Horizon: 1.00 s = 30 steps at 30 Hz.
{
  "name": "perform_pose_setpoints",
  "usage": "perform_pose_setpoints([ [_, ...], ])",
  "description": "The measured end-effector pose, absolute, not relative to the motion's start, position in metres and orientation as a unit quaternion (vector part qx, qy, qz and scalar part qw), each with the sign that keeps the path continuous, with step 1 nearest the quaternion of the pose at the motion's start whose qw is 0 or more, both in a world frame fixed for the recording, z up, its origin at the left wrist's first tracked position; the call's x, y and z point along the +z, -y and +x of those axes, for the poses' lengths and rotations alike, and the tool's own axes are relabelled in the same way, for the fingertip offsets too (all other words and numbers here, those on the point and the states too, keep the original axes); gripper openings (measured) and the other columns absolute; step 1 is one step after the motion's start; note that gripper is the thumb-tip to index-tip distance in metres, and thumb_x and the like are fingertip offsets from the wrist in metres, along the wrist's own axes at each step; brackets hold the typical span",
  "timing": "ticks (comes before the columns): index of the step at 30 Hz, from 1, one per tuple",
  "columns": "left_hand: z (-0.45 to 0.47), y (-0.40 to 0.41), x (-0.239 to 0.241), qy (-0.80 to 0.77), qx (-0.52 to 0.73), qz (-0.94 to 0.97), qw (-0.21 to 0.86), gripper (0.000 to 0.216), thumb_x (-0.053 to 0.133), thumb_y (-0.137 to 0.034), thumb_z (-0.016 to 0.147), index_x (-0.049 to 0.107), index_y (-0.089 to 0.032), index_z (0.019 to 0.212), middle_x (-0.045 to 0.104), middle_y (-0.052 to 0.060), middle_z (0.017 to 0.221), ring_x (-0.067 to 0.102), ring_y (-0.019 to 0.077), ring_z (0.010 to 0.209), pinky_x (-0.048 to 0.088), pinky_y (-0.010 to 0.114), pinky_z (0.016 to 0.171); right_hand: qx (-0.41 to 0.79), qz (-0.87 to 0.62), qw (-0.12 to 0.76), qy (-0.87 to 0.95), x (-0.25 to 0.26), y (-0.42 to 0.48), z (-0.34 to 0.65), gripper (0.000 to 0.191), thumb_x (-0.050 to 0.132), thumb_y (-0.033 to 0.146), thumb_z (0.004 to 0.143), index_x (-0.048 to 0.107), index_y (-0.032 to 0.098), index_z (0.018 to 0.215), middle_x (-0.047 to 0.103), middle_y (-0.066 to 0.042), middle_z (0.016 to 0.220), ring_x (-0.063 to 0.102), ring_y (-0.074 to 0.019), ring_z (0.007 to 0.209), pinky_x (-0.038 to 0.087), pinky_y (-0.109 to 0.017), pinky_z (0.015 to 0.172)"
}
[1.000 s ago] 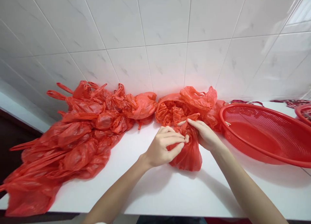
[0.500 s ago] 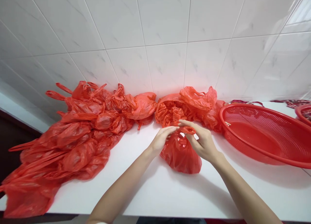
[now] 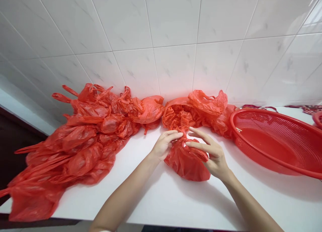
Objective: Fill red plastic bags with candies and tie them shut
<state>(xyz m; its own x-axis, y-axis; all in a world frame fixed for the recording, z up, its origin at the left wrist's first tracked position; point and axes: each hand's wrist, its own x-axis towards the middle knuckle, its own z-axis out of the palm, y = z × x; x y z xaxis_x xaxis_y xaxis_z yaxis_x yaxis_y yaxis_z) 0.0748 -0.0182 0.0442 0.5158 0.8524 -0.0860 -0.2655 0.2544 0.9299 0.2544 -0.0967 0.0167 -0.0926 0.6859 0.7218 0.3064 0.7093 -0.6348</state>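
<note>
Red bag (image 3: pixel 187 160) sits bulging on the white counter (image 3: pixel 176 198) before me. Its contents are hidden and its neck is lost between my fingers. My left hand (image 3: pixel 164 145) is closed, pinching the neck. My right hand (image 3: pixel 211 153) is mostly open, fingers stretched over the top. Crumpled bags (image 3: pixel 201 106) lie at 12 o'clock, a pile of bags (image 3: pixel 83 138) at 9 o'clock, and a red basket (image 3: pixel 274 141), cut off, at 3 o'clock.

The white counter (image 3: pixel 161 201) holds a heap of red plastic bags (image 3: pixel 83 141), a small red plastic bag (image 3: pixel 187 161) and a round red mesh basket (image 3: pixel 271 148).
</note>
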Motion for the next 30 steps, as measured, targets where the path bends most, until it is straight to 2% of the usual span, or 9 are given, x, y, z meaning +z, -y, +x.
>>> perform_pose_setpoints([
  [5, 0.055, -0.002, 0.036, -0.356, 0.491, 0.501, 0.617, 0.030, 0.090, -0.039, 0.059, 0.073, -0.015, 0.065, 0.067, 0.001, 0.067, 0.061, 0.0130, 0.070, 0.048, 0.027, 0.074, 0.178, -0.360, 0.573, 0.715, 0.002, 0.113, 0.265, 0.033, 0.061, 0.022, 0.096, 0.075, 0.039, 0.120, 0.061, -0.006, 0.142, 0.064, -0.0286, 0.123, 0.055, -0.047, 0.101],
  [10, 0.037, -0.019, 0.018, -0.422, 0.508, 0.465, 0.590, 0.042, 0.094, -0.045, 0.046, 0.073, -0.013, 0.064, 0.065, 0.001, 0.066, 0.057, 0.0098, 0.064, 0.045, 0.023, 0.065, 0.227, -0.396, 0.560, 0.692, -0.016, 0.130, 0.273, 0.024, 0.063, 0.032, 0.096, 0.079, 0.037, 0.112, 0.069, -0.009, 0.131, 0.069, -0.0288, 0.113, 0.060, -0.042, 0.091],
  [13, 0.037, -0.018, 0.015, -0.417, 0.516, 0.459, 0.590, 0.045, 0.093, -0.048, 0.048, 0.072, -0.013, 0.066, 0.064, 0.000, 0.064, 0.057, 0.0094, 0.061, 0.047, 0.023, 0.064, 0.261, -0.403, 0.570, 0.667, -0.014, 0.133, 0.274, 0.024, 0.062, 0.043, 0.096, 0.081, 0.034, 0.108, 0.074, -0.011, 0.117, 0.072, -0.0281, 0.103, 0.061, -0.041, 0.087],
  [16, 0.043, -0.006, 0.027, -0.376, 0.536, 0.488, 0.577, 0.042, 0.090, -0.050, 0.057, 0.072, -0.016, 0.072, 0.067, 0.000, 0.068, 0.060, 0.0114, 0.061, 0.052, 0.026, 0.067, 0.290, -0.406, 0.591, 0.634, -0.002, 0.128, 0.271, 0.025, 0.063, 0.046, 0.095, 0.082, 0.030, 0.102, 0.076, -0.012, 0.111, 0.071, -0.0302, 0.105, 0.060, -0.042, 0.087],
  [20, 0.051, 0.026, 0.055, -0.270, 0.488, 0.655, 0.510, 0.024, 0.075, -0.041, 0.084, 0.074, -0.017, 0.082, 0.073, 0.005, 0.078, 0.069, 0.0180, 0.074, 0.057, 0.032, 0.076, 0.333, -0.383, 0.570, 0.646, 0.022, 0.118, 0.257, 0.028, 0.063, 0.048, 0.095, 0.082, 0.027, 0.092, 0.077, -0.012, 0.103, 0.060, -0.0340, 0.126, 0.053, -0.046, 0.099],
  [23, 0.051, 0.049, 0.065, -0.183, 0.443, 0.777, 0.407, 0.014, 0.069, -0.028, 0.090, 0.077, -0.020, 0.098, 0.076, 0.009, 0.097, 0.070, 0.0210, 0.092, 0.057, 0.035, 0.088, 0.359, -0.364, 0.561, 0.651, 0.036, 0.114, 0.244, 0.026, 0.064, 0.045, 0.095, 0.081, 0.026, 0.089, 0.076, -0.009, 0.092, 0.070, -0.0279, 0.101, 0.055, -0.039, 0.088],
  [25, 0.049, 0.059, 0.062, -0.169, 0.439, 0.806, 0.360, 0.035, 0.077, -0.027, 0.083, 0.073, -0.023, 0.117, 0.073, 0.011, 0.115, 0.068, 0.0242, 0.105, 0.054, 0.039, 0.096, 0.370, -0.360, 0.579, 0.632, 0.042, 0.113, 0.237, 0.024, 0.066, 0.042, 0.094, 0.080, 0.025, 0.086, 0.074, -0.007, 0.084, 0.069, -0.0219, 0.078, 0.056, -0.033, 0.073],
  [28, 0.048, 0.068, 0.048, -0.232, 0.413, 0.792, 0.385, 0.079, 0.088, -0.032, 0.070, 0.057, -0.024, 0.142, 0.063, 0.014, 0.138, 0.062, 0.0299, 0.120, 0.050, 0.045, 0.105, 0.367, -0.361, 0.595, 0.618, 0.047, 0.114, 0.232, 0.023, 0.068, 0.040, 0.093, 0.079, 0.024, 0.082, 0.072, -0.006, 0.078, 0.065, -0.0200, 0.070, 0.054, -0.031, 0.067],
  [30, 0.048, 0.073, 0.038, -0.268, 0.363, 0.773, 0.446, 0.069, 0.084, -0.037, 0.075, 0.061, -0.023, 0.139, 0.067, 0.012, 0.132, 0.064, 0.0299, 0.117, 0.051, 0.044, 0.103, 0.352, -0.357, 0.588, 0.635, 0.048, 0.116, 0.230, 0.023, 0.067, 0.041, 0.094, 0.080, 0.025, 0.084, 0.073, -0.006, 0.079, 0.066, -0.0207, 0.072, 0.055, -0.033, 0.069],
])
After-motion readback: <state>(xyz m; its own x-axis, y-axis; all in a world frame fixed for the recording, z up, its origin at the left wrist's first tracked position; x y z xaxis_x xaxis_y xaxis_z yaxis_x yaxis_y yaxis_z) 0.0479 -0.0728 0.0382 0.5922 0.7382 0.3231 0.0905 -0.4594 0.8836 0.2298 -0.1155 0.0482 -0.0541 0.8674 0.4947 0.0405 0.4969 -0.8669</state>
